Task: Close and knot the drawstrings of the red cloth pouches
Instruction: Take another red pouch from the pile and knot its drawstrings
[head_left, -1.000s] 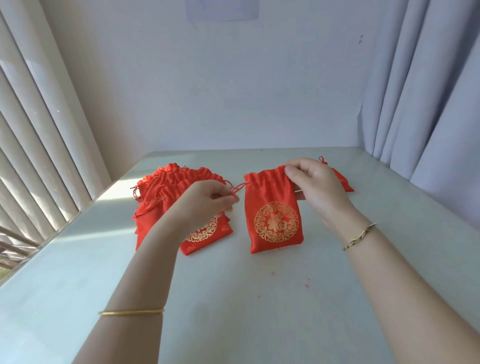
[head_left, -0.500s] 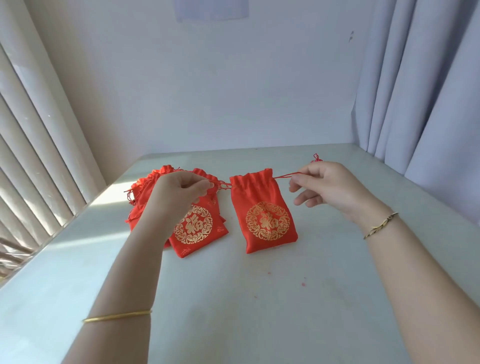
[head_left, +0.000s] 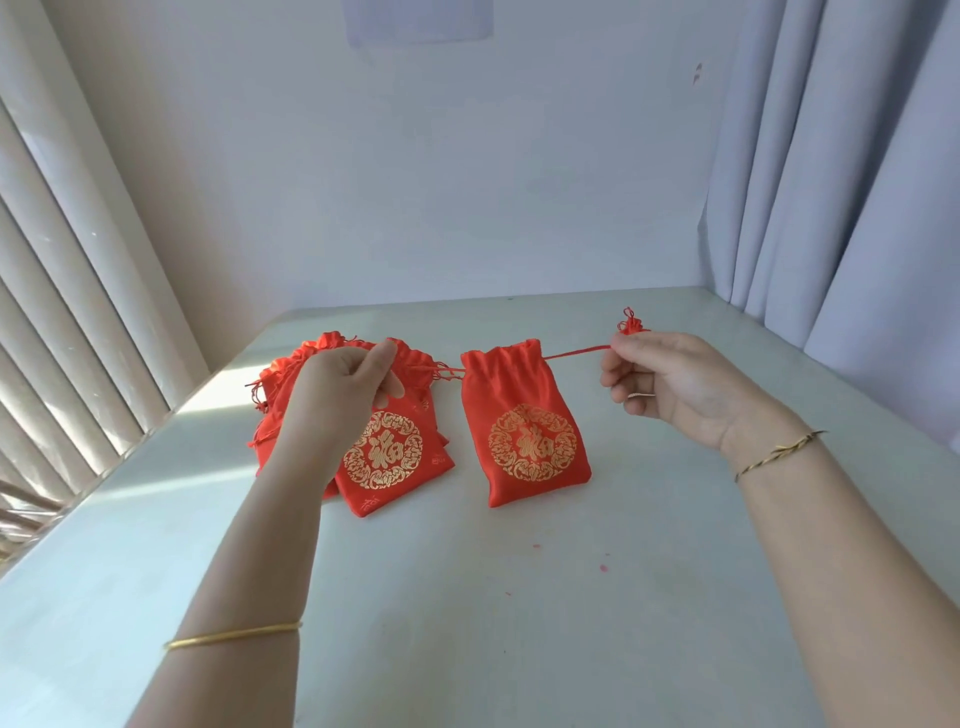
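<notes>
Left hand (head_left: 340, 387) and right hand (head_left: 675, 387) each pinch a drawstring (head_left: 576, 354) end between fingers (head_left: 639, 345), held apart, probably cinching the pouch (head_left: 524, 431) mouth; spare pouches (head_left: 387, 457) lie piled left on the tabletop (head_left: 519, 623)

Pale table (head_left: 467, 649), white wall (head_left: 415, 182), blinds (head_left: 78, 286) left, curtain (head_left: 857, 182) right.

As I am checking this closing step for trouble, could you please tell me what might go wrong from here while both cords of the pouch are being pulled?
The left hand pinches the left cord just over the pile of pouches, whose loose cords could get snagged in the coming knot. The right hand holds the right cord only between its fingers, so it may slip. Both cords look taut; a harder pull could tug the pouch sideways.
</notes>
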